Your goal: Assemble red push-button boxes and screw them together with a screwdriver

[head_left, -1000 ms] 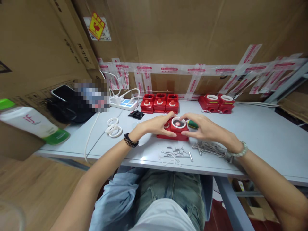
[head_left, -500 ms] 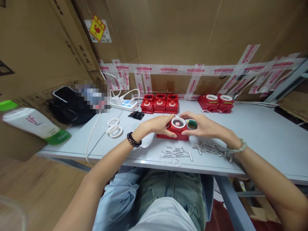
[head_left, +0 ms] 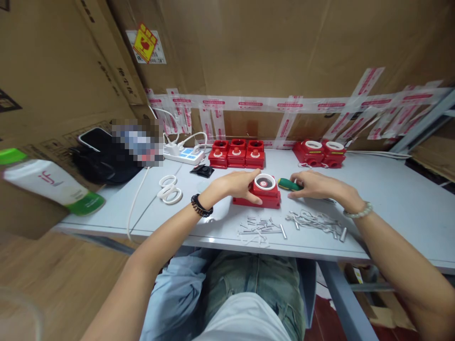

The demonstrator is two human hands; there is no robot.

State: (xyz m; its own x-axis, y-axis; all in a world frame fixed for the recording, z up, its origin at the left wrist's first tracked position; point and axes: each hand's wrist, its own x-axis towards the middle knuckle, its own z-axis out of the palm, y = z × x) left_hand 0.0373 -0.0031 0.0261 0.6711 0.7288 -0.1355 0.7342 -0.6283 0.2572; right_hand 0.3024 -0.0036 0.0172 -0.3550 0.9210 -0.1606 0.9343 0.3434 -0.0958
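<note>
**Red housing (head_left: 273, 201) held by your left hand (head_left: 240, 184), green handle (head_left: 289, 184) in your right (head_left: 314, 184)**

Nearest to you, your white top (head_left: 249, 317) and faded jeans (head_left: 249, 277) show below the edge of the pale grey worktop (head_left: 398, 203). Just past that edge, in front of the red housing, loose silver screws (head_left: 261, 225) lie scattered. To their right, apart from them, you have a tangle of metal pieces and pale cord (head_left: 314, 220).

Beyond the screws, the red housing sits on the worktop straight ahead of you, its white ring (head_left: 265, 189) facing up around a dark disc. Your left fingers are clamped on its left part, with the thumb along the near side; the far fingertips are mostly hidden. Your right fingers are closed around the green handle, whose yellow-marked end points at the housing, near it but not touching. A bracelet circles each of your wrists.

Over to your left, spare white rings (head_left: 164, 192) lie overlapping, and a white bottle (head_left: 50, 182) with a green base leans further out. Behind the rings you have a small black packet (head_left: 202, 170), then a white power strip (head_left: 183, 155).

Farther back, three red units (head_left: 236, 160) stand side by side, and two ring-topped units (head_left: 336, 157) stand together on the right. Brown cardboard (head_left: 249, 52), crossed by printed tape (head_left: 270, 103), rises behind everything.
</note>
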